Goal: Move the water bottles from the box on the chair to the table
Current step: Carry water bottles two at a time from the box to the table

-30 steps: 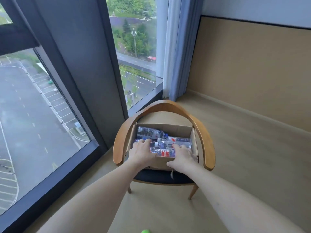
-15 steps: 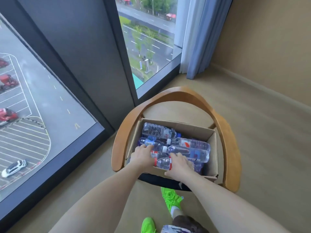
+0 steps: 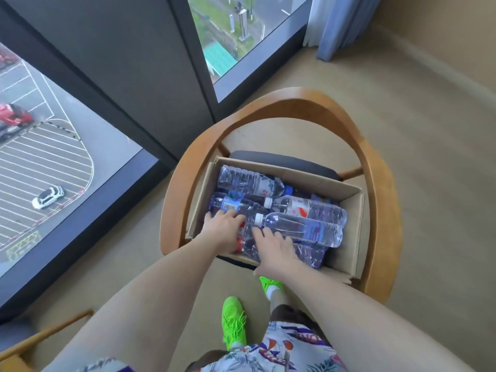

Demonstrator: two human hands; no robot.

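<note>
In the cardboard box (image 3: 349,237), the left hand (image 3: 222,232) and right hand (image 3: 273,249) rest spread on plastic water bottles (image 3: 300,226), gripping nothing, likely choosing 1.

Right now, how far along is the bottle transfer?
Done: nothing visible; no table is in view, and the cardboard box on the chair holds a full pile of water bottles. In hand: left hand and right hand both lie on bottles at the box's near end; no bottle is lifted, and I cannot tell whether either grip has closed. Left: every bottle.
</note>
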